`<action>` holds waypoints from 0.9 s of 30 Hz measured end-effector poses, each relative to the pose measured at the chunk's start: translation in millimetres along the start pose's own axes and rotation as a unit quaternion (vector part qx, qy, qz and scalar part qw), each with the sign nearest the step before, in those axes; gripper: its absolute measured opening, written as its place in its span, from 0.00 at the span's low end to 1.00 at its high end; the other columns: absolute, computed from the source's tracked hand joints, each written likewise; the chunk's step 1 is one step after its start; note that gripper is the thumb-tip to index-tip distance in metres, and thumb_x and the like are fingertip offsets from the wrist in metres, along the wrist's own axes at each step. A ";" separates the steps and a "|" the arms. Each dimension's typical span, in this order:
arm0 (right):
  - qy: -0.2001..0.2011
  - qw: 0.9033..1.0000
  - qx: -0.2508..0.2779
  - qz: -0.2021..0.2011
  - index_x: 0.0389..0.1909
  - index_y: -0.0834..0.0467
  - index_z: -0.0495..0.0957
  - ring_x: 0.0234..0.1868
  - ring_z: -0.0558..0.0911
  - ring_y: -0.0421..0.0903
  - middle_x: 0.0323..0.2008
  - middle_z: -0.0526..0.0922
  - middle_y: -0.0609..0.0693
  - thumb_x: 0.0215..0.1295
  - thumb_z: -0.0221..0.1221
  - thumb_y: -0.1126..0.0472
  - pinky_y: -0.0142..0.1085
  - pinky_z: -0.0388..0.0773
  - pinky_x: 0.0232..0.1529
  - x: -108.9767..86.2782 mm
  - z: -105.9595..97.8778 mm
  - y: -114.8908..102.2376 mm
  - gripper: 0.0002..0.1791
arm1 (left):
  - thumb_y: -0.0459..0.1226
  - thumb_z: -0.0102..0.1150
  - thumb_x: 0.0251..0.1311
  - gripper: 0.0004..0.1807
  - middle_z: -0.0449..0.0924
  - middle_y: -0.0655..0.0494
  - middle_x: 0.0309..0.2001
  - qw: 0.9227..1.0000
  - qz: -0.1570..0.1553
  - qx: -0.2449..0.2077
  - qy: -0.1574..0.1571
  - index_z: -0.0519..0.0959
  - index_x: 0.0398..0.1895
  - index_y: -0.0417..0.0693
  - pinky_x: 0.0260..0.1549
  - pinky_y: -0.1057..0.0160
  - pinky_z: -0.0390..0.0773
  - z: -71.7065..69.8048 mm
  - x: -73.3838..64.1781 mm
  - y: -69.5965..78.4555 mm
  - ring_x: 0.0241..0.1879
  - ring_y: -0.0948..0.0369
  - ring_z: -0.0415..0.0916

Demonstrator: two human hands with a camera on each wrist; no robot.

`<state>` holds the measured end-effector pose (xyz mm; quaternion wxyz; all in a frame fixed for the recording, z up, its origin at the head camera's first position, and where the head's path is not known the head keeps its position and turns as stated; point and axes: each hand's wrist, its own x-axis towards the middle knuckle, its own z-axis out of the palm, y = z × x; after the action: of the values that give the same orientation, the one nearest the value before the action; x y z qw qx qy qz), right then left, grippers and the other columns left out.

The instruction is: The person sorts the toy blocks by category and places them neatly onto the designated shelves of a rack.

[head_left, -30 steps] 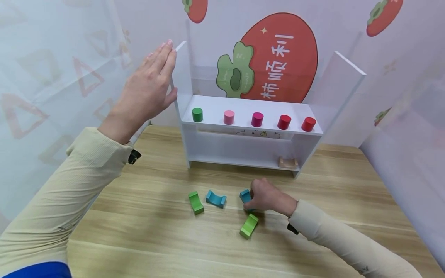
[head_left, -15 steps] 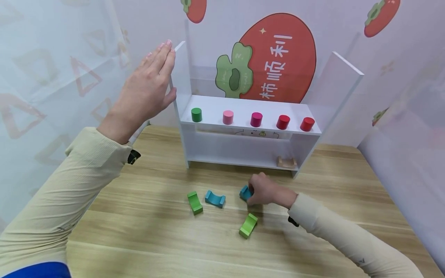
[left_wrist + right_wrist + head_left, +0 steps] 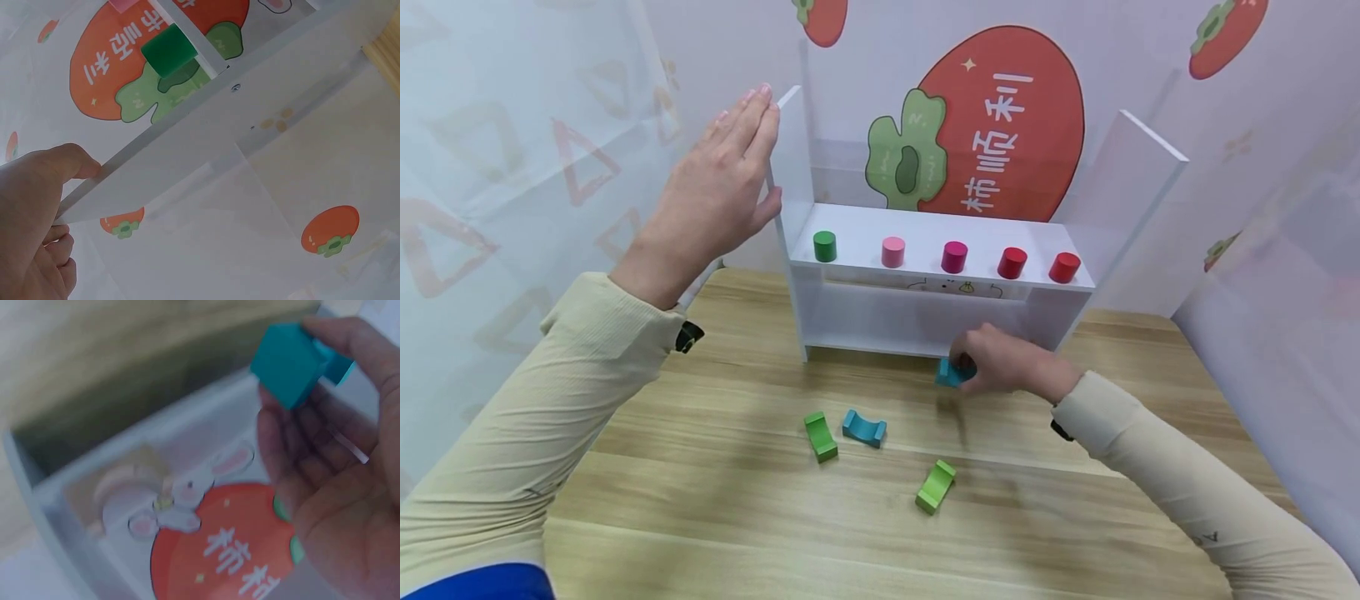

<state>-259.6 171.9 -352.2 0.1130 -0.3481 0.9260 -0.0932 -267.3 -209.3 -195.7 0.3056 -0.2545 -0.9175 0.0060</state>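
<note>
My right hand [image 3: 1000, 360] pinches a blue block with a scooped-out side [image 3: 949, 373] between thumb and fingers. It is at the front of the lower shelf of a white shelf unit [image 3: 887, 325]. In the right wrist view the block [image 3: 289, 365] sits at the fingertips, above the board. My left hand [image 3: 718, 183] holds the unit's upright left side panel [image 3: 156, 162], thumb at its front edge and fingers along the outer face. On the table lie another blue scooped block [image 3: 864, 428], a green one [image 3: 822, 437] and a lime-green one [image 3: 936, 487].
Along the upper shelf stand a green cylinder [image 3: 824, 246], a pink one [image 3: 892, 252], a magenta one [image 3: 954, 257] and red ones [image 3: 1012, 262]. A wood-coloured scooped block [image 3: 119, 487] lies in the lower shelf's corner, hidden by my hand in the head view. The right side panel [image 3: 1127, 196] stands upright.
My right hand has carried the blue block from the table forward and slightly right toward the lower shelf. The left hand keeps its place on the side panel.
</note>
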 end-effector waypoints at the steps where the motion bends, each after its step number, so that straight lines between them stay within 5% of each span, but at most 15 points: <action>1: -0.004 1.000 -0.002 -0.005 0.49 0.57 0.89 0.38 0.85 0.43 0.42 0.91 0.49 0.57 0.78 0.56 0.43 0.91 0.51 0.2 -4.0 2.1 0.19 | 0.34 0.53 0.70 0.42 0.47 0.37 0.85 1.000 0.000 0.000 -0.001 0.49 0.83 0.29 0.83 0.43 0.52 0.0 0.2 0.0 0.85 0.42 0.49; 13: -0.001 0.999 -0.032 0.001 0.53 0.54 0.89 0.45 0.87 0.46 0.46 0.91 0.48 0.55 0.80 0.57 0.50 0.89 0.57 15.6 -22.8 30.0 0.23 | 0.34 0.54 0.69 0.43 0.46 0.37 0.86 1.000 -0.004 0.005 -0.004 0.49 0.83 0.28 0.84 0.44 0.52 -0.2 1.4 -2.0 0.85 0.42 0.48; 27: 0.020 0.995 -0.045 0.085 0.58 0.49 0.88 0.59 0.80 0.50 0.53 0.87 0.48 0.53 0.81 0.57 0.58 0.82 0.65 22.4 -16.0 47.5 0.29 | 0.33 0.51 0.69 0.41 0.46 0.37 0.86 1.000 0.000 -0.015 0.003 0.50 0.82 0.28 0.83 0.41 0.52 0.1 -1.5 -0.7 0.85 0.42 0.48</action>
<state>-310.0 193.6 -352.1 0.0859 -0.2708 0.9576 -0.0488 -266.6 -210.6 -196.5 0.3044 -0.2591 -0.9166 -0.0080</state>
